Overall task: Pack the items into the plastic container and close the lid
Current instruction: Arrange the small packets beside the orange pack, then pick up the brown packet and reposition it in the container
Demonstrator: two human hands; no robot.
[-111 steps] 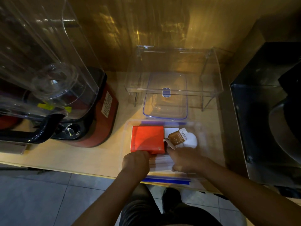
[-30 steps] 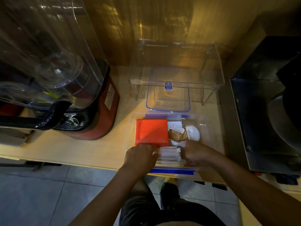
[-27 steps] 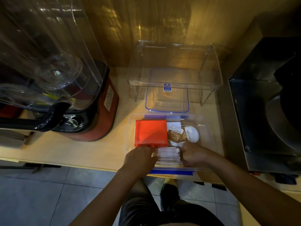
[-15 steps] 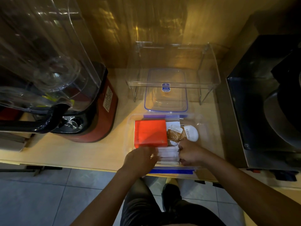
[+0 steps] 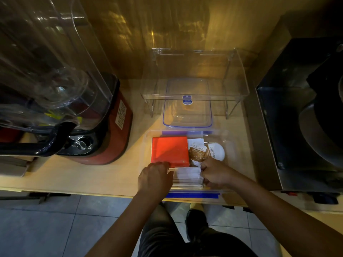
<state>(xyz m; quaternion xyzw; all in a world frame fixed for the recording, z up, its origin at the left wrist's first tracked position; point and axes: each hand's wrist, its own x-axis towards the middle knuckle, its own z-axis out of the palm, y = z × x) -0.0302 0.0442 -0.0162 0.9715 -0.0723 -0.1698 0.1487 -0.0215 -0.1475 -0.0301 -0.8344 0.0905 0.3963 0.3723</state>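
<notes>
The clear rectangular plastic container (image 5: 230, 140) sits open on the wooden tabletop (image 5: 111, 175). Inside it, the left hand (image 5: 155, 178) and right hand (image 5: 215, 173) each curl closed around an end of a white paper-wrapped bundle (image 5: 187, 173). The clear blue-rimmed lid (image 5: 187, 115) lies just behind.

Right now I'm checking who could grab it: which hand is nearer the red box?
Left. The left hand touches the red box's near edge; the right hand sits off its right corner, by the brown sachets.

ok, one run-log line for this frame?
stage: packing | left hand + right hand: on white packet stack in container | lid: off
</notes>
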